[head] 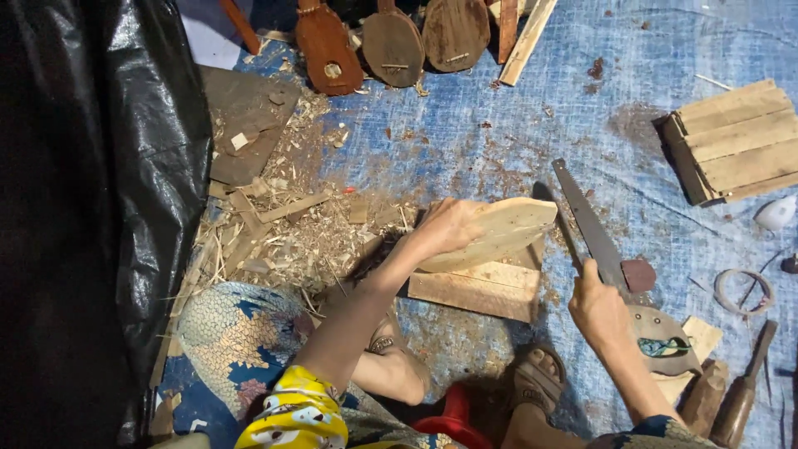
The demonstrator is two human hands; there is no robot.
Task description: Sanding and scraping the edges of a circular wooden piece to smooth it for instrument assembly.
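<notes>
A blue woven tarpaulin [499, 125], dusted with brown sawdust, is spread across the ground. A glossy black plastic sheet [91, 166], creased, is hung along the left edge. A heap of pale shavings and offcuts [283, 224] is piled between the sheet and the work.

A slatted block of pale planks [736, 141] is set at the upper right, well apart from the hands. Three dark, rounded instrument bodies [391, 41] are laid in a row at the top edge.

A flat, oval, pale wooden blank [507, 229], rough-sawn, is propped tilted on a rectangular plank [482, 291] at centre. Its left end is gripped by the left hand [445, 229], fingers curled over the edge.

A handsaw [590, 224], with a long grey blade and a dark handle, is clasped at the handle by the right hand [594, 303]; the blade is held just right of the blank, not seen touching it. The hands are kept apart.

Sandalled feet [536, 378] are placed below the plank. A chisel with a wooden handle [740, 399] and a coil of cord [744, 291] are left at the lower right.
</notes>
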